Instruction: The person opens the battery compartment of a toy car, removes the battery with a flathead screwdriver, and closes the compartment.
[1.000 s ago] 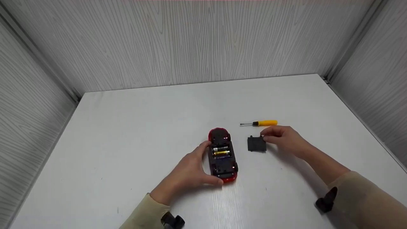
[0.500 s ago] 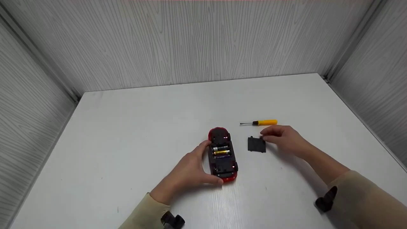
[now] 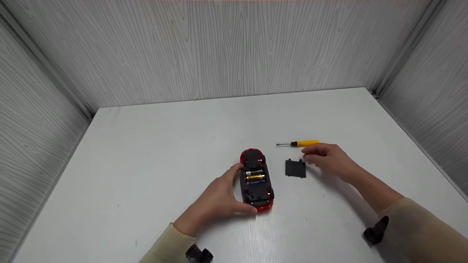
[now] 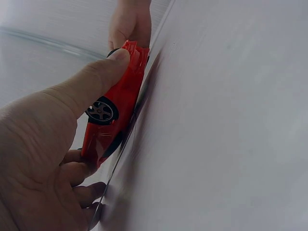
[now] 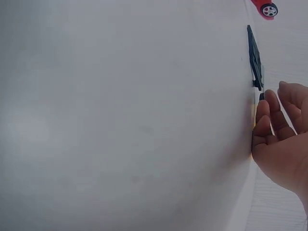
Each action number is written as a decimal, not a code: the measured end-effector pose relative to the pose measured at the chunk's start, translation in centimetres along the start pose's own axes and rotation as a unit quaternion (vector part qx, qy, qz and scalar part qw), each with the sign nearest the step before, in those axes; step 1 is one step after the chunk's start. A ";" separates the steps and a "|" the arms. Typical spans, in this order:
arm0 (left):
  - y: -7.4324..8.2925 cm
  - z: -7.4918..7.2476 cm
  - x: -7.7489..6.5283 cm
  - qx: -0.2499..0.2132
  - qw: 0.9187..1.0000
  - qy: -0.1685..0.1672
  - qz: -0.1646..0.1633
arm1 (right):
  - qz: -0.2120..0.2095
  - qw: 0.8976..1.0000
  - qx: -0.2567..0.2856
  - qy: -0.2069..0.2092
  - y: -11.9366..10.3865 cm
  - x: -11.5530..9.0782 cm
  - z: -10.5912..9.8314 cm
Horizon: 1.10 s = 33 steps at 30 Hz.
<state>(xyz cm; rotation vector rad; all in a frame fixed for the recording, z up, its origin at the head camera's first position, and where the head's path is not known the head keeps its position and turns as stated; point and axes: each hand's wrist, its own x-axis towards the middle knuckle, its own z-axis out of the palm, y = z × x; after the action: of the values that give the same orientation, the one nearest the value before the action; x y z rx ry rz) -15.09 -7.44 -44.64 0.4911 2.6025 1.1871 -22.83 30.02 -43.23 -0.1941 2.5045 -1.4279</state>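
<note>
A red toy car [image 3: 258, 190] lies upside down on the table, its black underside facing up. In its open battery bay sit three batteries [image 3: 255, 177], the middle one gold. My left hand [image 3: 218, 195] holds the car lengthwise, thumb at the near end and fingers along the far left side; the left wrist view shows the thumb [image 4: 94, 82] across the red body. To the right of the car lies a flat black battery cover [image 3: 295, 169] with small tabs. Just beyond its upper right corner is my right hand [image 3: 331, 160], fingers loosely bent, thumb and fingertips apart with nothing between them.
A screwdriver [image 3: 306, 143] with a yellow handle lies behind the cover, its metal tip pointing left, close to the right fingertips. The white table [image 3: 164, 153] is bounded by pale wood-grain panels [image 3: 226, 51] at the back and both sides.
The right fingertips, at the cover's corner before, have drawn back slightly to the right, leaving a small gap. The left hand and car have stayed in place. The head view has tilted a little.
</note>
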 end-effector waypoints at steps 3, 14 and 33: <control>0.0 0.1 0.1 -0.003 1.000 0.000 0.005 | -0.020 0.999 0.022 0.023 -0.4 -0.1 -0.7; -0.1 0.1 0.5 0.008 1.000 -0.003 0.005 | -0.059 0.995 0.017 0.079 -1.0 1.7 -3.6; -0.5 0.1 0.5 0.001 1.000 0.000 0.012 | 0.007 1.000 -0.010 -0.005 0.5 5.3 -3.5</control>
<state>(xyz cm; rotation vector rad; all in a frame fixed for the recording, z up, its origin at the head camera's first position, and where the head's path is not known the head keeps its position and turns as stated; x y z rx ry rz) -15.64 -7.48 -45.09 0.5256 2.6055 1.1918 -28.85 31.92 -42.76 -0.1873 2.5080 -1.3935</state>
